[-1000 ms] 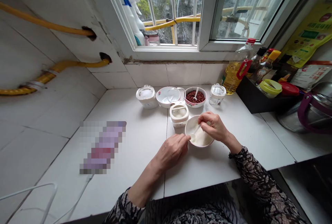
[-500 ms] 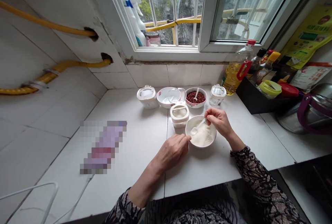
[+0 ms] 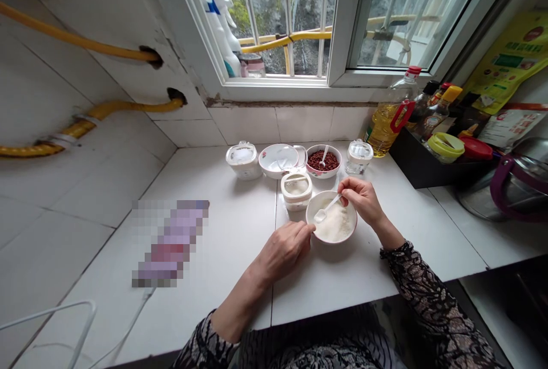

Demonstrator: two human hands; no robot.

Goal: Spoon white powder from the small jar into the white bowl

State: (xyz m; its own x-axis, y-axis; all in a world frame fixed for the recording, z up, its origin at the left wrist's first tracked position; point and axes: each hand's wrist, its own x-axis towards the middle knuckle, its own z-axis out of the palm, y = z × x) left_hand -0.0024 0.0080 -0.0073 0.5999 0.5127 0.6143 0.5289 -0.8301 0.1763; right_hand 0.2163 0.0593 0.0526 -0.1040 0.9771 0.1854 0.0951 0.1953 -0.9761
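Close in front of me on the counter stands a bowl point(image 3: 336, 240) holding white granules or powder point(image 3: 338, 224). My left hand point(image 3: 289, 246) is closed at the bowl's left rim, its fingertips pinching the edge. In my right hand point(image 3: 362, 198) is the handle of a small white spoon point(image 3: 320, 215), whose head lies over the left part of the white heap. Just behind the bowl is a square canister point(image 3: 296, 201) with its lid raised, with pale contents. Farther back, a bowl point(image 3: 323, 174) of dark red beans has another white spoon point(image 3: 324, 154) standing in it.
Along the back stand a lidded canister point(image 3: 244, 161), a white dish point(image 3: 274, 159) and a glass jar point(image 3: 359, 156). An oil bottle point(image 3: 387, 124) and a black box point(image 3: 413, 158) of condiments are at the right, beside a metal pot point(image 3: 483, 192). A blurred purple object point(image 3: 175, 243) with a cable lies left.
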